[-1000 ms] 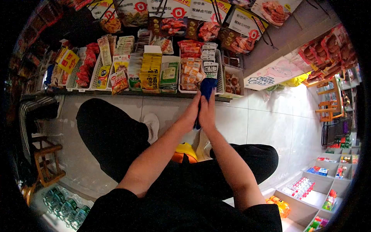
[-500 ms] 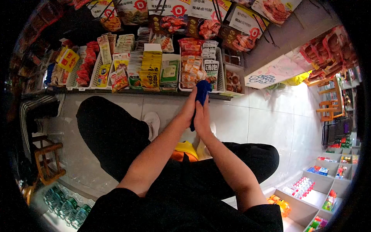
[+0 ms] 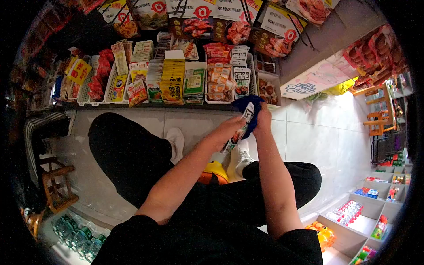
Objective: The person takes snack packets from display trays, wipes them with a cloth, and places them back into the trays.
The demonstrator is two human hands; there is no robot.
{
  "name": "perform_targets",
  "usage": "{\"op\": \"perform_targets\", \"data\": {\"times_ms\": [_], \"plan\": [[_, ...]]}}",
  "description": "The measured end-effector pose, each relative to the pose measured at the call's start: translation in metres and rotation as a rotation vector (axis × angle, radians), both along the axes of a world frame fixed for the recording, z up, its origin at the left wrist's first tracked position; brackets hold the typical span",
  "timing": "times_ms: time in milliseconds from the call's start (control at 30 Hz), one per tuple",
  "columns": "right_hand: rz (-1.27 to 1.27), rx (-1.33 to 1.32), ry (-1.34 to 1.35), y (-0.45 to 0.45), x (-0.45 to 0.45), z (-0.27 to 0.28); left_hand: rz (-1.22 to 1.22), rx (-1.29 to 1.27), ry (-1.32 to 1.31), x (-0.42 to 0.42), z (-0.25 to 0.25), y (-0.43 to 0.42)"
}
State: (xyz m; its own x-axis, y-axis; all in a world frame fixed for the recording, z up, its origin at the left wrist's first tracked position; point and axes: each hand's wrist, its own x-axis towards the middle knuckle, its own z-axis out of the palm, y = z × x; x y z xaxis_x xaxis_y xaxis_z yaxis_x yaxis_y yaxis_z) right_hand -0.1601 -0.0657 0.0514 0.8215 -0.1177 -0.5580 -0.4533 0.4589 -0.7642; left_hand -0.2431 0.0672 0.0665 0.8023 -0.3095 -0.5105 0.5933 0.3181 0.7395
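A white snack packet with dark lettering and a food picture is gripped, tilted, in my left hand. Around its far side my right hand holds a dark blue cloth, which touches the packet. Both hands are closed, in front of the shelf edge. Just beyond them stands a white basket with similar white packets and red-and-orange packets inside.
Rows of packaged snacks fill the shelf to the left. A white box is at the right. Wooden stools stand left, bottled drinks lower left, and a divided display lower right. Between my feet is something yellow and orange.
My hands, earlier pressed together around the blue cloth, have moved apart. The white packet now shows in my left hand, and the cloth has shifted right, spread in my right hand.
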Motion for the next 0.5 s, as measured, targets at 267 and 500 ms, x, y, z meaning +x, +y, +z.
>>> {"op": "perform_targets", "data": {"times_ms": [267,500], "plan": [[0.160,-0.697,-0.348,0.001,-0.018,0.055,0.307,-0.333,0.109,0.024,0.012,0.044],[0.524,-1.094,-0.856,0.070,-0.081,0.020,0.466,-0.395,0.070,0.017,0.032,0.033]]}}
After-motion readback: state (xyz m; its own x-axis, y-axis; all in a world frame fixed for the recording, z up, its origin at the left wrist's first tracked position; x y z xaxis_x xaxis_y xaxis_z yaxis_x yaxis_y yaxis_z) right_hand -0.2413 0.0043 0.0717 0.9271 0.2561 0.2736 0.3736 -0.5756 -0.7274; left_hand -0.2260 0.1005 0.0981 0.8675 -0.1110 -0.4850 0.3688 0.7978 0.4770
